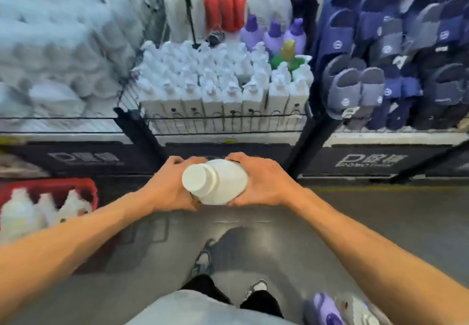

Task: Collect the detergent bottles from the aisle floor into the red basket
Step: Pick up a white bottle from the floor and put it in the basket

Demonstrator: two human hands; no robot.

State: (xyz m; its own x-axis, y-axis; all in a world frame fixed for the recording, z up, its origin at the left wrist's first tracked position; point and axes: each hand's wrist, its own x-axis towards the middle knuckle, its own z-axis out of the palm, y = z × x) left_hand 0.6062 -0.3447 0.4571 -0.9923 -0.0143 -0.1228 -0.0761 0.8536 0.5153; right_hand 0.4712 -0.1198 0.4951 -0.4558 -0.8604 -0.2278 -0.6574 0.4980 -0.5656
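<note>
Head view: grey aisle floor [355,223], wire shelf [223,121] of white bottles top centre, red basket [63,187] with bottles at left edge. Left hand [170,185] and right hand [264,182], fingers curled, grip a white detergent bottle [218,182] at frame centre, cap toward camera.

We note a grey aisle floor [355,235]: red basket [50,183] stands at left; a purple bottle [324,307] and a white bottle [360,309] lie close together, lower right.
</note>
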